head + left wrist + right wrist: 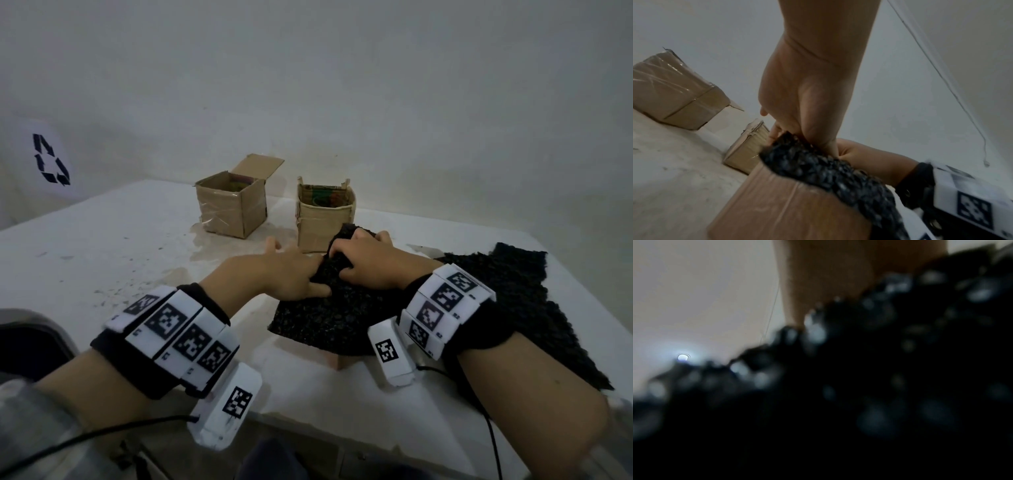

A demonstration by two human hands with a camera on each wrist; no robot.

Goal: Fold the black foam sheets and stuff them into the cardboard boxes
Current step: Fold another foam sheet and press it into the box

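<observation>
A black foam sheet (325, 315) lies draped over a near cardboard box (337, 362), of which only a corner shows in the head view. My left hand (298, 274) pinches the sheet's left far edge. My right hand (363, 260) curls round a bunched-up fold of the same sheet just beside it. From the left wrist, my left hand (797, 116) grips the foam sheet (818, 167) over the near box (785, 209), with my right hand (869, 160) behind. The right wrist view is filled with blurred foam (879, 378).
Two open cardboard boxes stand at the back of the white table (102, 253): a taped one (231, 209) with a raised flap and a paler one (323, 219) with coloured contents. More black foam sheets (520, 294) lie on the right, reaching the table's edge.
</observation>
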